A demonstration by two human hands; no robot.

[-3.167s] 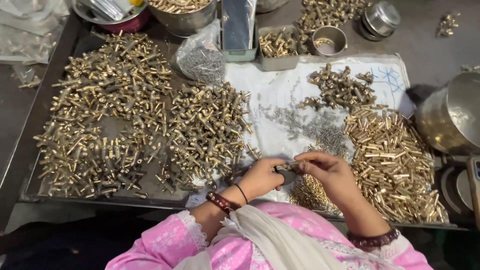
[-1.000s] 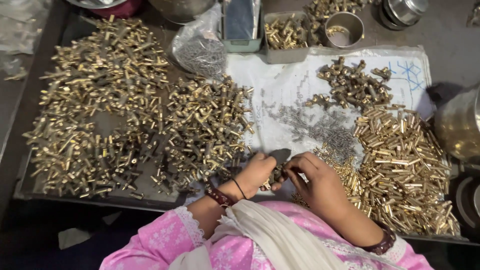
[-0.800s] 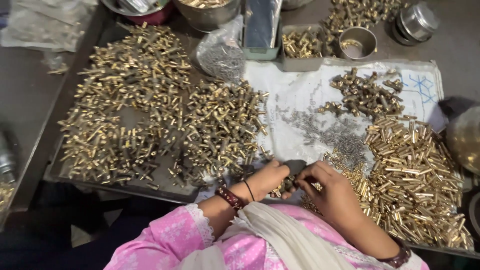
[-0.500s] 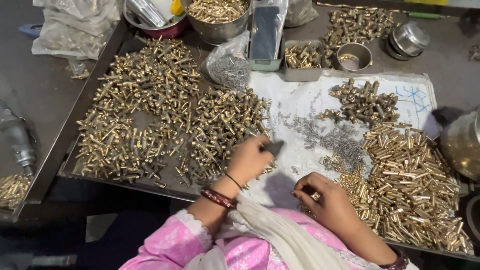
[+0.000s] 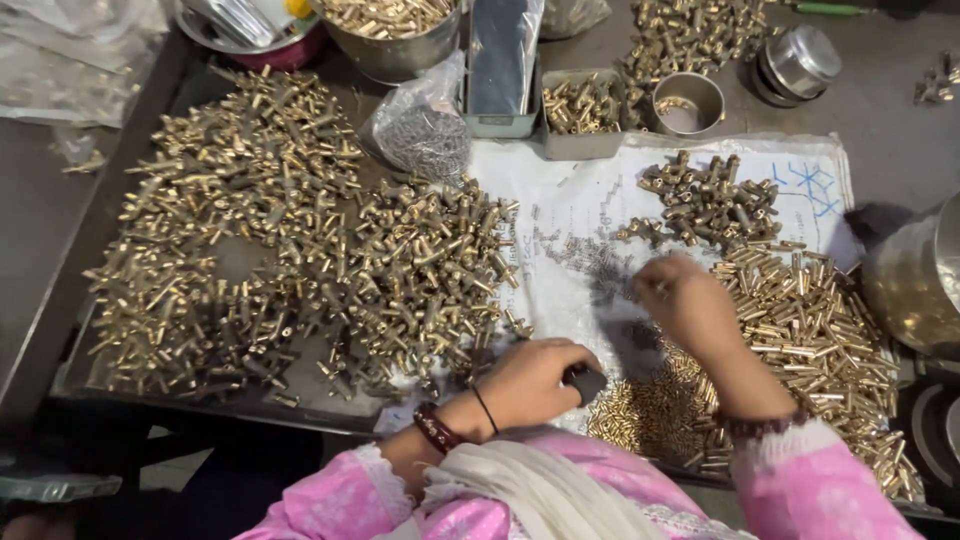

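Observation:
My left hand (image 5: 535, 380) is closed around a small dark tool (image 5: 587, 383) near the front edge of the tray, beside a big heap of assembled brass fittings (image 5: 300, 250). My right hand (image 5: 683, 300) reaches forward over the white sheet (image 5: 560, 200), its fingers bent down at a scatter of small grey metal bits (image 5: 590, 262). Whether it holds one is blurred. A pile of brass tubes (image 5: 810, 330) lies right of that hand, and a small heap of tiny brass pins (image 5: 645, 410) sits under its wrist.
A group of brass T-shaped parts (image 5: 705, 200) lies at the back of the sheet. Behind stand a clear bag of grey bits (image 5: 425, 130), small boxes and a round tin (image 5: 688, 100), and a steel bowl of brass pieces (image 5: 390, 30). A large steel pot (image 5: 915, 280) stands at right.
My hands were together at the front working on one piece. They have parted: the left drew back toward me with the dark tool, the right reached forward onto the sheet.

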